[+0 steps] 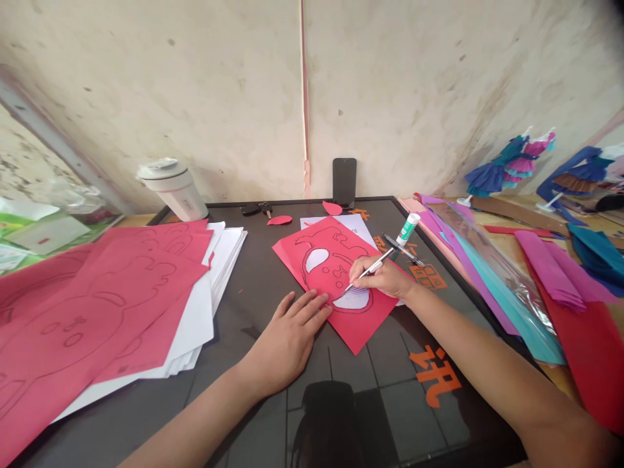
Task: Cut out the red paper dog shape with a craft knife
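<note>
A red paper sheet [336,273] with a drawn outline and cut-out holes lies on the dark cutting mat [273,273]. My right hand [383,278] is closed around a thin silver craft knife [370,269], its tip touching the sheet near a white cut-out. My left hand [290,338] lies flat with fingers stretched out, pressing the sheet's lower left edge.
A stack of red and white printed sheets [121,305] covers the left. A white lidded cup [173,188], keys [258,208], a phone [344,182] and red scraps [279,220] sit at the back. A glue stick [407,229], coloured paper [487,279] and paper-dress figures [507,162] are at right.
</note>
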A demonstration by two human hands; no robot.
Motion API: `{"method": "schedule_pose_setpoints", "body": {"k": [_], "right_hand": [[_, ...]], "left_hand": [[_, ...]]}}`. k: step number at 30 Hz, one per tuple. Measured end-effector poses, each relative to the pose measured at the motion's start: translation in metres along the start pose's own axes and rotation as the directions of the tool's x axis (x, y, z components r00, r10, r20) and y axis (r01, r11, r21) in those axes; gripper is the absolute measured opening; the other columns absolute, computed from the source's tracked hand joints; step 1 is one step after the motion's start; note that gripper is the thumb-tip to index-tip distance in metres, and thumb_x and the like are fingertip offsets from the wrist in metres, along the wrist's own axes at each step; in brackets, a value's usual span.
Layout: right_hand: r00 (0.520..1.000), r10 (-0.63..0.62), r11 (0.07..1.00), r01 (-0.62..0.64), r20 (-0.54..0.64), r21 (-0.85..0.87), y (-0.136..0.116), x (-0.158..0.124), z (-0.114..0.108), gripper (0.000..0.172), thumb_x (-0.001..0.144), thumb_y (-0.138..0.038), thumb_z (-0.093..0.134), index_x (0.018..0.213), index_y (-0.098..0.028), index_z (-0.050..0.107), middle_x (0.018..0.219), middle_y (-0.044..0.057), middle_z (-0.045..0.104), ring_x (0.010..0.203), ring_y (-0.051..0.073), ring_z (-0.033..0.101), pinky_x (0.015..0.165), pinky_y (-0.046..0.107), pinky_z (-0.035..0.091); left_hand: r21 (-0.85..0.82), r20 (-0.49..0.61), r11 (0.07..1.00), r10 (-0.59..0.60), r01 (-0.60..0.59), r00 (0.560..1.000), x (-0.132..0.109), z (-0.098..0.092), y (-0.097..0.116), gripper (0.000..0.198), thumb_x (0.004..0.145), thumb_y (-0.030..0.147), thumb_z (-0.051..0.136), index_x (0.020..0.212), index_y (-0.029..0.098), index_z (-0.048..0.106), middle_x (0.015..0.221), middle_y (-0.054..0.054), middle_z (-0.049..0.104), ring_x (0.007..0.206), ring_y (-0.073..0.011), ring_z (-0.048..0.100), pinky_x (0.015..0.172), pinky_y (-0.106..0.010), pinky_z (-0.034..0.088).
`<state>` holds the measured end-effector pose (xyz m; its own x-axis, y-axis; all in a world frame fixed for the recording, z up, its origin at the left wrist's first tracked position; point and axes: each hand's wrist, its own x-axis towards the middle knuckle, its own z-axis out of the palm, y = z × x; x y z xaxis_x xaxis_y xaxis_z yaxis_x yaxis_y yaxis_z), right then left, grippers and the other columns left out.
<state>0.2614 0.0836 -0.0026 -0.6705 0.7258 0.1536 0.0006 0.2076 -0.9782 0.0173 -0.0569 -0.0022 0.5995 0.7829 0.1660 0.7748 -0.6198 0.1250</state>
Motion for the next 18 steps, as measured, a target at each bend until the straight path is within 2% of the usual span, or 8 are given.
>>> {"method": "schedule_pose_setpoints", "body": {"k": [4, 7, 10, 14, 18], "right_hand": [[0.995, 0.029, 0.984, -0.013, -0.091, 0.178, 0.0036, -0.0004, -0.0008, 0.023, 0.068, -0.033, 0.083, 0.066, -0.016, 0.068, 0.063, -0.001, 0.06, 0.059, 0.011, 0.05, 0.057, 0.026, 0.04], [0.993, 0.02, 0.978, 0.004, -0.113, 0.209, 0.0047, -0.0008, -0.0007, 0.022, 0.068, -0.033, 0.084, 0.067, -0.016, 0.071, 0.063, -0.001, 0.06, 0.058, 0.011, 0.05, 0.057, 0.025, 0.04], [0.995, 0.008, 0.991, 0.005, -0.1, 0.131, 0.0038, -0.001, 0.0006, 0.019, 0.069, -0.032, 0.084, 0.071, -0.016, 0.073, 0.069, 0.001, 0.066, 0.064, 0.012, 0.056, 0.062, 0.026, 0.044], [0.999, -0.031, 0.999, 0.031, -0.019, -0.025, 0.0002, -0.0006, 0.0021, 0.014, 0.071, -0.029, 0.083, 0.076, -0.018, 0.077, 0.077, 0.004, 0.072, 0.074, 0.017, 0.064, 0.07, 0.029, 0.05], [0.997, -0.057, 0.993, 0.061, 0.051, -0.098, -0.004, -0.0005, 0.0035, 0.01, 0.074, -0.027, 0.08, 0.08, -0.02, 0.078, 0.08, 0.004, 0.075, 0.076, 0.017, 0.067, 0.073, 0.03, 0.053]], "left_hand": [[0.004, -0.004, 1.0, 0.001, -0.001, 1.0, -0.0008, 0.002, -0.0004, 0.059, 0.089, 0.004, 0.035, 0.144, 0.019, 0.045, 0.153, -0.008, 0.043, 0.142, -0.027, 0.036, 0.115, -0.055, 0.032], [0.018, 0.003, 1.0, 0.004, -0.004, 1.0, -0.0012, 0.003, -0.0012, 0.061, 0.087, 0.003, 0.036, 0.145, 0.02, 0.044, 0.154, -0.008, 0.041, 0.143, -0.0268, 0.035, 0.115, -0.056, 0.032], [0.03, 0.006, 1.0, 0.005, -0.006, 1.0, -0.0009, 0.0028, -0.0013, 0.061, 0.087, 0.003, 0.036, 0.145, 0.02, 0.045, 0.155, -0.008, 0.04, 0.143, -0.0276, 0.035, 0.114, -0.057, 0.032], [0.017, -0.002, 1.0, 0.006, -0.006, 1.0, -0.0009, 0.002, -0.0008, 0.06, 0.087, 0.003, 0.036, 0.144, 0.019, 0.046, 0.154, -0.009, 0.041, 0.143, -0.0284, 0.036, 0.114, -0.058, 0.033], [0.012, 0.007, 1.0, 0.001, -0.001, 1.0, -0.0014, 0.0015, -0.0008, 0.061, 0.087, 0.003, 0.036, 0.144, 0.019, 0.046, 0.155, -0.008, 0.041, 0.143, -0.0281, 0.036, 0.114, -0.057, 0.033]]}}
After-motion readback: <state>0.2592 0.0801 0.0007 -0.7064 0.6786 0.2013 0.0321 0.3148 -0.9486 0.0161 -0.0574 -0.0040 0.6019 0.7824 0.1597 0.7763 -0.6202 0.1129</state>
